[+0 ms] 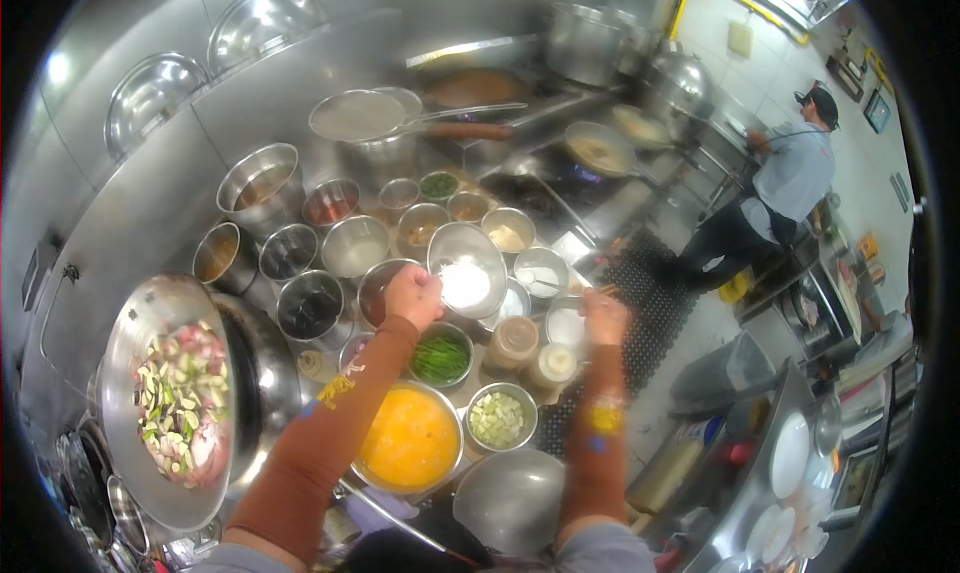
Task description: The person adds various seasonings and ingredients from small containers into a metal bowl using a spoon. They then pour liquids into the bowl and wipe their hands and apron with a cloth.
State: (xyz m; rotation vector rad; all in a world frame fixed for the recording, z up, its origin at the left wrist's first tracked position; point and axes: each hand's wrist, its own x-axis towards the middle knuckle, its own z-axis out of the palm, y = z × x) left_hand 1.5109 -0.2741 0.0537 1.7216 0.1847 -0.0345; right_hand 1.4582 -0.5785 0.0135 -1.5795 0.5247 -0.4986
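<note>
Silver is the big pan (pixel 180 298) at lower left. Pots (pixel 280 213) are crowded toward the middle, where a shiny bowl (pixel 467 255) is gripped by the left hand (pixel 413 297). Farther right, the right hand (pixel 605 320) is closed; whether anything is held cannot be told.

A round, shiny metal bowl (pixel 466 270), white glare inside, is held mid-view by its eight-o'clock rim.
</note>
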